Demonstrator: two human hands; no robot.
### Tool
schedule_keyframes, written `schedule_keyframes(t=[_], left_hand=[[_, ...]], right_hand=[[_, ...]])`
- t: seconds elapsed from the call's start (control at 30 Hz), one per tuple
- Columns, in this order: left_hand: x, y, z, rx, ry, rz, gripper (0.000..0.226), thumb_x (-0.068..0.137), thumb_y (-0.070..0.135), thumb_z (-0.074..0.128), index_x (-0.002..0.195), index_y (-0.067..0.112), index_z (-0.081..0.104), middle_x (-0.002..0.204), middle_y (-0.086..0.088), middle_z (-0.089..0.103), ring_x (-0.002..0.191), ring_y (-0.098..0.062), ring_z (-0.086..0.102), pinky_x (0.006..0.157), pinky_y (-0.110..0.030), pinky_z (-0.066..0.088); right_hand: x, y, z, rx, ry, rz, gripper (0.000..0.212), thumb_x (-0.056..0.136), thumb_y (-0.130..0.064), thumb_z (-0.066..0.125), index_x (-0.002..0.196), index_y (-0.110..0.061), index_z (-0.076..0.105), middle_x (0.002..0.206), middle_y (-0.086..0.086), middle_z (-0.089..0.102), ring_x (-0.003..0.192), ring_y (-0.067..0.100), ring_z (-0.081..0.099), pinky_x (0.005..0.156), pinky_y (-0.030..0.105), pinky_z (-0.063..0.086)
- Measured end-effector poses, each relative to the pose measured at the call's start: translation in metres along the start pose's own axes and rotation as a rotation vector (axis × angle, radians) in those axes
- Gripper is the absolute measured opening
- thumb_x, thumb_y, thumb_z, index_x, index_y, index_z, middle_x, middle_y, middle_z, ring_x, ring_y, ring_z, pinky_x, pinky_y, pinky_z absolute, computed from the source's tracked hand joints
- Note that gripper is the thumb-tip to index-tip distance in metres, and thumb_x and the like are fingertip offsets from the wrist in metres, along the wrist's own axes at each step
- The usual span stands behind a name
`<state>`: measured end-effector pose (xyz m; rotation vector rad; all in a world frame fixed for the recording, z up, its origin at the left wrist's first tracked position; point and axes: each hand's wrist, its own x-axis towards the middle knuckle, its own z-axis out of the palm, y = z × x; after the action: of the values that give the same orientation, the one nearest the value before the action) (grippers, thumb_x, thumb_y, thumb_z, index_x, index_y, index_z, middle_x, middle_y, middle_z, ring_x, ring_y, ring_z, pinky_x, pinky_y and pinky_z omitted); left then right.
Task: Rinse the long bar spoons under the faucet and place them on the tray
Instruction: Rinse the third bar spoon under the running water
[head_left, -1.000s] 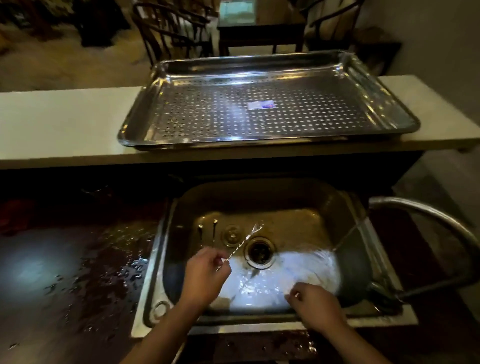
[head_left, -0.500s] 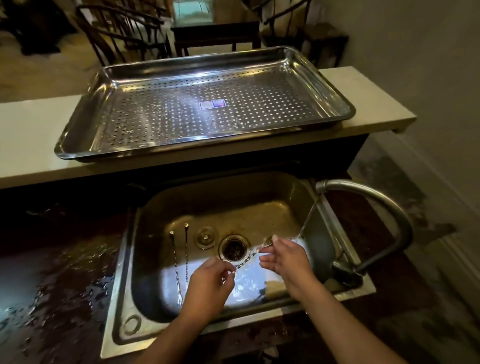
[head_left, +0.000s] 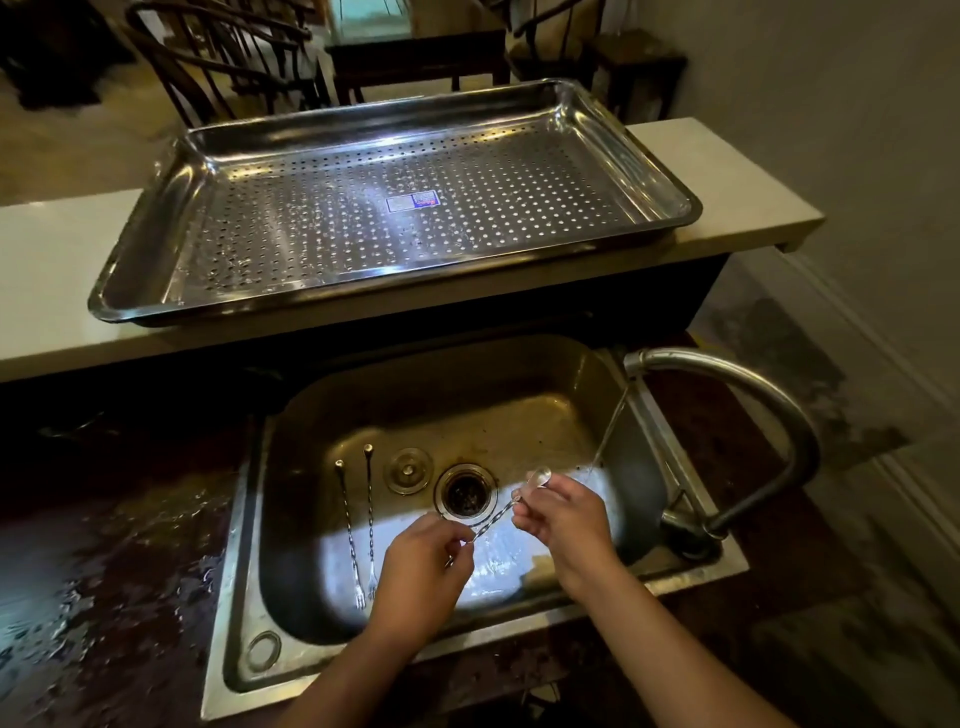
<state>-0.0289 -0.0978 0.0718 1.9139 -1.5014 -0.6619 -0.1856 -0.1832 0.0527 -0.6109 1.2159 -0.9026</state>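
Observation:
Over the sink basin (head_left: 519, 395), both hands hold one long twisted bar spoon (head_left: 496, 515). My left hand (head_left: 423, 574) pinches its lower end. My right hand (head_left: 563, 519) grips it near the bowl, which pokes out above the fingers. A thin stream of water (head_left: 608, 436) runs from the curved faucet (head_left: 753, 384) and lands just right of my right hand. Two more bar spoons (head_left: 361, 525) lie side by side on the sink floor at the left, fork ends toward me. The perforated steel tray (head_left: 171, 182) sits on the raised white ledge behind the sink, with nothing in it but a sticker.
A drain hole (head_left: 465, 491) and a loose stopper (head_left: 409, 470) lie mid-basin. The dark countertop (head_left: 104, 571) left of the sink is wet. The white ledge (head_left: 47, 270) overhangs the back of the sink. Chairs and a table stand beyond.
My right hand rose from the sink's front edge to the spoon and took hold near its bowl. The view shifted right, showing the faucet. My left hand kept its grip.

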Motion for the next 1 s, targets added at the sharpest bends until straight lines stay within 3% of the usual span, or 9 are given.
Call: schedule_keyframes(t=[0.2,0.33,0.5,0.67,0.8,0.9,1.0], left_hand=[[0.002,0.002,0.001,-0.053,-0.007,-0.004,0.015,0.078,0.007,0.072,0.084,0.021,0.075,0.075,0.007,0.062,0.07,-0.005,0.057,0.063,-0.014,0.041],[0.003,0.006,0.002,-0.041,0.01,0.005,0.014,0.078,0.008,0.072,0.082,0.02,0.075,0.072,0.006,0.062,0.064,-0.003,0.054,0.064,-0.022,0.043],[0.004,0.007,0.001,-0.046,0.012,0.023,0.013,0.079,0.009,0.072,0.083,0.02,0.076,0.071,0.01,0.061,0.067,-0.002,0.055,0.063,-0.014,0.04],[0.005,0.008,0.003,-0.025,0.016,0.018,0.013,0.079,0.007,0.072,0.083,0.018,0.076,0.069,0.013,0.057,0.066,0.0,0.054,0.061,-0.006,0.034],[0.004,0.006,0.001,-0.045,0.005,0.014,0.012,0.08,0.007,0.072,0.084,0.018,0.076,0.075,0.008,0.063,0.074,-0.003,0.057,0.063,-0.009,0.038],[0.004,0.006,0.001,-0.04,-0.006,0.015,0.013,0.08,0.008,0.072,0.086,0.018,0.076,0.076,0.007,0.064,0.075,-0.002,0.057,0.063,-0.008,0.038],[0.005,0.005,0.003,-0.033,-0.008,-0.002,0.014,0.08,0.008,0.072,0.087,0.019,0.076,0.075,0.008,0.063,0.073,-0.002,0.056,0.062,-0.007,0.035]], right_hand=[[0.002,-0.003,-0.006,0.035,0.077,-0.013,0.012,0.096,-0.01,0.065,0.09,0.0,0.067,0.068,0.014,0.069,0.058,0.018,0.068,0.056,0.026,0.06],[-0.001,0.003,-0.002,0.028,-0.035,-0.009,0.003,0.09,-0.001,0.07,0.089,0.002,0.07,0.077,0.019,0.07,0.06,0.017,0.067,0.06,0.026,0.059],[0.004,-0.002,-0.007,0.085,0.051,0.014,0.015,0.096,-0.013,0.067,0.09,0.001,0.066,0.073,0.017,0.069,0.061,0.02,0.069,0.057,0.028,0.059],[0.002,0.002,-0.004,0.104,-0.005,0.038,0.007,0.086,0.007,0.071,0.091,0.004,0.067,0.077,0.017,0.069,0.064,0.019,0.07,0.061,0.026,0.059],[0.002,0.0,-0.005,0.139,0.013,0.061,0.008,0.092,-0.007,0.069,0.09,0.001,0.067,0.076,0.017,0.069,0.063,0.02,0.069,0.059,0.027,0.059],[0.008,-0.006,-0.011,0.227,0.08,0.066,0.004,0.09,0.001,0.068,0.093,0.002,0.066,0.08,0.018,0.068,0.065,0.02,0.068,0.058,0.026,0.06],[0.009,-0.004,-0.011,0.265,0.062,0.083,0.023,0.085,0.013,0.067,0.108,0.009,0.063,0.088,0.022,0.067,0.067,0.02,0.069,0.06,0.025,0.06]])
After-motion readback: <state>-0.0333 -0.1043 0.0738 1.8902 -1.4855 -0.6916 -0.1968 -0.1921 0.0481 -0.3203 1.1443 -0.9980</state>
